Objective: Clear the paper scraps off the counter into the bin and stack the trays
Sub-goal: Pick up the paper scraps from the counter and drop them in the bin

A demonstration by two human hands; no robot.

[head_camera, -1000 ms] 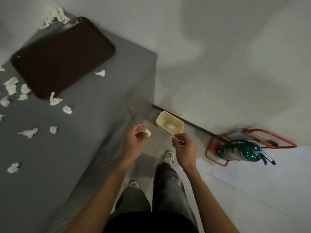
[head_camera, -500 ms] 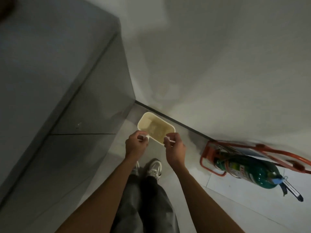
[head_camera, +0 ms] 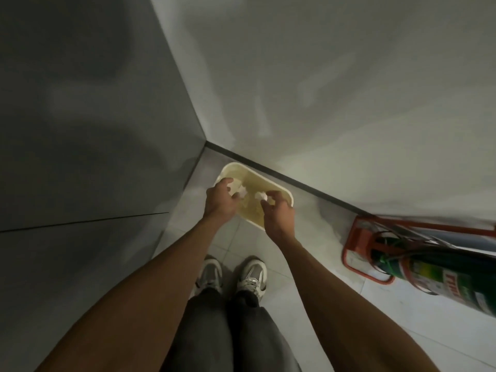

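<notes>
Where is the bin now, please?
In the head view, the bin stands on the floor at centre, by the wall, beneath the left hand and right hand.

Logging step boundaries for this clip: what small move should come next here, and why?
Probably open both hands: the left hand and right hand hang over the bin, each with paper scraps at the fingertips, so letting go should drop them inside.

Bin (head_camera: 268,183): mouth open upward, partly taken up by the left hand (head_camera: 218,204) and right hand (head_camera: 277,213) holding paper scraps (head_camera: 239,191). Counter side (head_camera: 94,157) closes the left, wall (head_camera: 349,103) the rear. Fire extinguisher (head_camera: 442,275) in its red stand blocks the right; bare floor (head_camera: 316,232) lies between.
</notes>
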